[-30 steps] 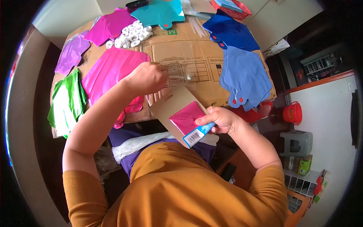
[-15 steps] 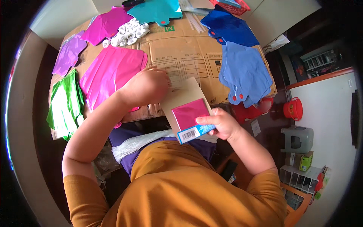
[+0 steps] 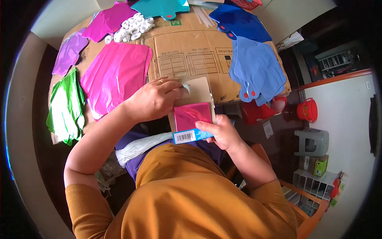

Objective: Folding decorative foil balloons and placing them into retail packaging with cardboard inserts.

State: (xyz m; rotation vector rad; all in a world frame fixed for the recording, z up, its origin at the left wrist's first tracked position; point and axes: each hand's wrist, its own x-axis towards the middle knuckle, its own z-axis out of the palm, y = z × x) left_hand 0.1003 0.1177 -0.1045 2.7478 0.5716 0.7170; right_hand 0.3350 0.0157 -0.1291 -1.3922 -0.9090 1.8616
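Observation:
My right hand grips a cardboard card with a blue printed strip at its lower end, the thumb lying on top. A folded square of shiny pink foil rests flat on that card, under the thumb's tip. My left hand is closed over the card's upper left part. Its fingers pinch a small, pale, blurred thing that I cannot make out. Close beyond my left forearm, a stack of flat pink foil pieces lies on the cardboard-covered table.
White ribbon rolls sit in a pile at the back. Round the table lie flat foil stacks: green, purple, magenta, teal, dark blue and light blue. A white strand bundle lies across my lap.
The card has turned more upright and shifted slightly left and toward me with my right hand. My left fingers have come down onto its upper part, a pale thing now showing at their tips.

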